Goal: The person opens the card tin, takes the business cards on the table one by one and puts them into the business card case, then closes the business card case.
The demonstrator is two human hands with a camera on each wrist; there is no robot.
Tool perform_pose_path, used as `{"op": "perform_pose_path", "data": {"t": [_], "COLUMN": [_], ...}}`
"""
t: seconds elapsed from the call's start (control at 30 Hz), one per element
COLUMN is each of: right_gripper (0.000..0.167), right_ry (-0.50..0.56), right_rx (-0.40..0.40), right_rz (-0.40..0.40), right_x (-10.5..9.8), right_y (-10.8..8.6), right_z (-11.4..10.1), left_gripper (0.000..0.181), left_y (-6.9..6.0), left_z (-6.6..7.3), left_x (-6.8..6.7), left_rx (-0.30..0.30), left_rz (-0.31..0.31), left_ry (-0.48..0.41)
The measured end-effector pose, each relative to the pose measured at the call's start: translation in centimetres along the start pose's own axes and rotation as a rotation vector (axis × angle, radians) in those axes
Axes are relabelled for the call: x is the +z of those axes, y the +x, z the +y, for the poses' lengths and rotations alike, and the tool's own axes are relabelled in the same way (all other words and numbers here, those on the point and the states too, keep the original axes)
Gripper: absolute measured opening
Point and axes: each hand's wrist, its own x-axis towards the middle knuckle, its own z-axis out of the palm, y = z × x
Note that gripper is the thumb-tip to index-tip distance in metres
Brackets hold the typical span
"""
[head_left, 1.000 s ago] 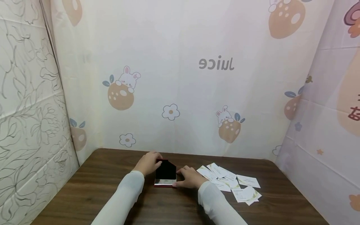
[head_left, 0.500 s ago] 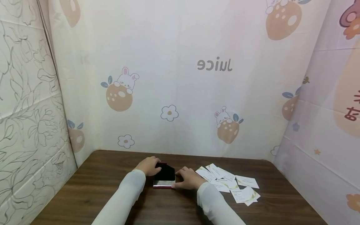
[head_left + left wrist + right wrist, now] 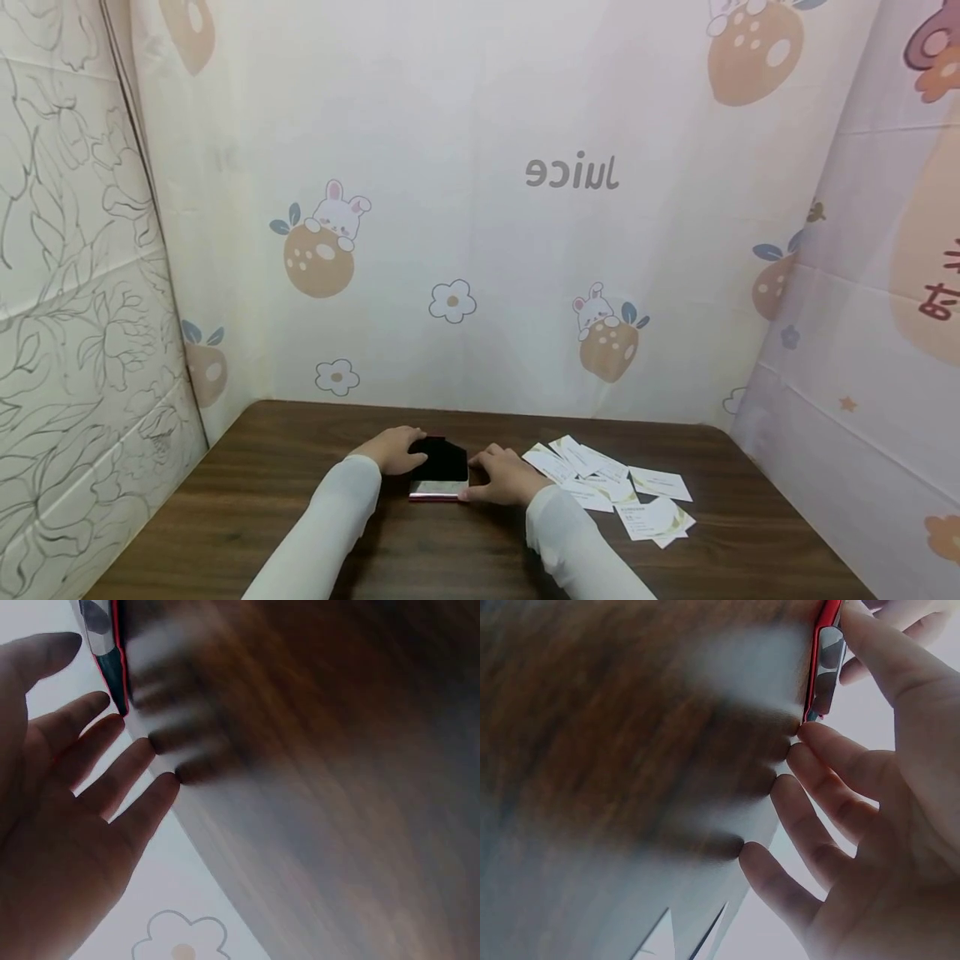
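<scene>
A card case (image 3: 441, 463) lies on the wooden table, with a black upper part, a shiny silver strip along the front and a thin red edge. My right hand (image 3: 506, 477) holds its right side, thumb at the front corner and index fingertip at the back corner; the right wrist view shows the red edge of the case (image 3: 829, 664) between them. At the left side of the case is my left hand (image 3: 392, 450), fingers spread and only loosely bent. In the left wrist view the left fingertips are beside the case (image 3: 112, 675); whether the thumb touches it, I cannot tell.
Several white business cards (image 3: 656, 518) with green-gold markings lie scattered and overlapping to the right of my right hand. A printed curtain (image 3: 480, 233) hangs behind the wooden table (image 3: 300, 450), with more hangings at both sides.
The upper part of the case now looks lower and flatter than a second ago. My left hand has come down and slid slightly left, while the right hand stays at the right side.
</scene>
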Motion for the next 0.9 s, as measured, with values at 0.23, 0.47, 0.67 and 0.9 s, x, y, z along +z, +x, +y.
{"op": "perform_pose_path", "data": {"t": [0.23,0.47,0.67,0.9], "right_gripper": [0.065,0.065,0.065,0.067], "right_ry": [0.003,-0.008,-0.005,-0.004], "right_rx": [-0.006,-0.005,-0.006,0.000], "right_rz": [0.001,0.008,0.010,0.005], "right_x": [0.0,-0.2,-0.2,0.1], "right_y": [-0.2,-0.2,-0.3,-0.1], "right_z": [-0.2,-0.1,-0.1,0.0], "left_gripper": [0.051,0.053,0.055,0.069], "left_y": [-0.8,-1.6,-2.2,-2.8], "left_z": [-0.6,-0.4,-0.2,-0.3], "left_x": [0.0,-0.2,-0.3,-0.2], "left_rx": [0.042,0.044,0.024,0.041], "left_rz": [-0.017,-0.034,-0.074,-0.114], "left_ry": [-0.033,-0.064,-0.054,-0.058]}}
